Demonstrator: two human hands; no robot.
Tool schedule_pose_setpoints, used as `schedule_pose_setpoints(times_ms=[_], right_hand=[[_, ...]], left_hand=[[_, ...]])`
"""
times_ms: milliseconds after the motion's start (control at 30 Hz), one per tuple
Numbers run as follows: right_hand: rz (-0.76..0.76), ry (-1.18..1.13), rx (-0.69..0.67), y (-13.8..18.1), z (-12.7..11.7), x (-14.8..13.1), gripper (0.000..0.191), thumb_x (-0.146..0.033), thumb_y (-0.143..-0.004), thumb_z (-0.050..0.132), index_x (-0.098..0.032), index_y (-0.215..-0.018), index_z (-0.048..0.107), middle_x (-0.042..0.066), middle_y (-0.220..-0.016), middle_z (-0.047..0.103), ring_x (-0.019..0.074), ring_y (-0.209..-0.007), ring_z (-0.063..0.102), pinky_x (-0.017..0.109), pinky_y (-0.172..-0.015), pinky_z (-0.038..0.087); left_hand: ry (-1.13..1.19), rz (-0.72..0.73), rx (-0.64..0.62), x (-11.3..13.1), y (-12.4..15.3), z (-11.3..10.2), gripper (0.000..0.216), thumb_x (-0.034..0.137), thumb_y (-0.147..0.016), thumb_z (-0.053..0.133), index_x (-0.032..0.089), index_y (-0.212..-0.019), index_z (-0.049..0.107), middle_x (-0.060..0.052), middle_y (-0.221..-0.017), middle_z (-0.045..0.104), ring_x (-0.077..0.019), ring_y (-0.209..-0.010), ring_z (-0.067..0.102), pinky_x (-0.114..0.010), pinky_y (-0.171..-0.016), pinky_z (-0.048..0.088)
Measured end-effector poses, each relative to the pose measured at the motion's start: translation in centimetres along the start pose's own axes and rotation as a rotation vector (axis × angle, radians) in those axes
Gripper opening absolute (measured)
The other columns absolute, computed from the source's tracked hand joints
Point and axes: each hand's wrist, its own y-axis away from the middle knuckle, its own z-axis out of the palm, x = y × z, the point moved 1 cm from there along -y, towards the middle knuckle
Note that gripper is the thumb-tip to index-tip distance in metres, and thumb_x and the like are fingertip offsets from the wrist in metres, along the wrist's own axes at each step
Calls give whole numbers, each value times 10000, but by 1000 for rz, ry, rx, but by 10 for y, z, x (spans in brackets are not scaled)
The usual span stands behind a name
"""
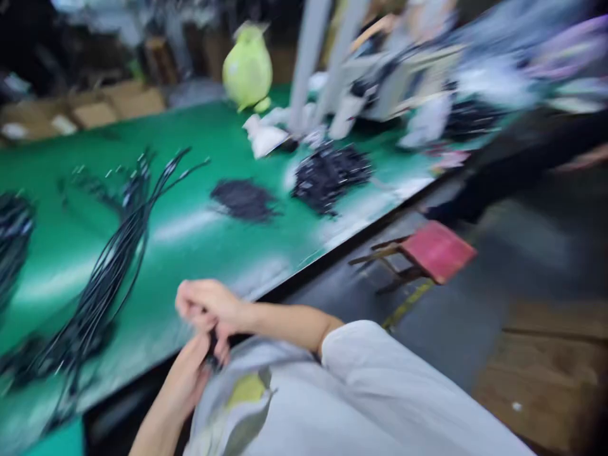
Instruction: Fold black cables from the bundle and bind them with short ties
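Note:
My right hand [211, 307] and my left hand [194, 364] are closed together in front of my body, close to the table's front edge. A small black piece [213, 354] shows between the fingers, too blurred and covered to name. To the left of my hands a long bundle of black cables [116, 259] lies across the green table [185, 253]. Beyond my hands are a flat pile of small dark pieces [244, 199] and a taller heap of black parts [327, 177].
A yellow-green bag [247, 68] and grey posts [308, 60] stand at the table's far side. More black cables [14, 234] lie at the left edge. A red-topped stool [439, 250] is on the floor to the right, near cardboard boxes [546, 380]. Another person's dark-clothed leg [513, 164] extends there.

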Motion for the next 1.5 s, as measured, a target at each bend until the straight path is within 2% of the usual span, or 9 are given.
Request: schedule_pose_setpoints(times_ms=[200, 300, 400, 600, 1000, 1133, 1233, 1333, 1500], right_hand=[[-185, 176, -49, -33, -29, 18, 389, -549, -915, 461, -178, -802, 480, -76, -593, 393, 24, -400, 310, 146, -392, 295], [-397, 632, 34, -34, -43, 21, 444, -590, -908, 452, -180, -1043, 556, 64, -971, 594, 131, -804, 601, 259, -705, 513], [-739, 1105, 102, -25, -49, 26, 513, -560, -887, 535, -197, -1249, 533, 136, -1268, 513, 223, -1138, 524, 368, -925, 476], [-1047, 1549, -56, -28, -42, 60, 231, -192, -975, 433, -188, -1086, 636, 79, -1049, 645, 168, -921, 558, 308, -815, 462], [-827, 1490, -44, -28, -39, 66, 218, -170, -976, 404, -153, -1033, 614, 110, -1008, 639, 192, -957, 574, 334, -836, 464], [-805, 1436, -181, -25, -34, 47, 209, -226, -982, 410, -176, -995, 613, 99, -1005, 645, 196, -940, 593, 351, -831, 488], [-796, 1226, 12, -31, -34, 22, 281, -360, -898, 592, -191, -1121, 568, 113, -1127, 616, 222, -1042, 578, 381, -888, 486], [-529, 867, 69, -45, -33, 12, 501, -492, -783, 697, -187, -1137, 514, 103, -1061, 641, 203, -900, 623, 335, -729, 527], [-226, 251, -101, -53, -17, 18, 387, -561, -859, 575, -199, -919, 451, -22, -622, 594, 128, -603, 596, 209, -497, 448]], left_hand=[[236, 5, 12, -19, -10, -23, 381, 436, -704, 794, 110, -767, 607, 30, -594, 454, -97, -544, 490, -224, -514, 387], [359, 82, 159, -13, -12, -29, 285, 360, -769, 753, 121, -799, 599, 25, -638, 476, -110, -634, 550, -220, -594, 447], [426, 230, 340, -6, -15, -39, 198, 311, -836, 686, 138, -811, 592, 20, -669, 510, -114, -687, 585, -206, -619, 465], [480, 263, 514, 1, -28, -52, 161, 232, -909, 579, 118, -802, 618, -3, -709, 587, -76, -584, 549, -178, -546, 436], [466, 342, 544, 1, -28, -49, 220, 334, -912, 586, 122, -855, 603, 16, -691, 529, -60, -542, 476, -175, -514, 403], [328, 390, 533, -2, -26, -51, 244, 372, -893, 605, 148, -808, 557, 49, -642, 450, -57, -520, 423, -171, -484, 359], [20, 449, 470, -4, -22, -52, 290, 423, -889, 596, 161, -779, 541, 39, -651, 466, -84, -598, 487, -197, -583, 424], [-184, 398, 338, -3, -15, -48, 309, 464, -879, 594, 161, -825, 566, 23, -671, 505, -105, -637, 516, -234, -657, 459], [215, 151, 57, 9, 3, -39, 335, 432, -829, 676, 126, -950, 619, 36, -660, 400, -89, -584, 440, -206, -524, 418]])
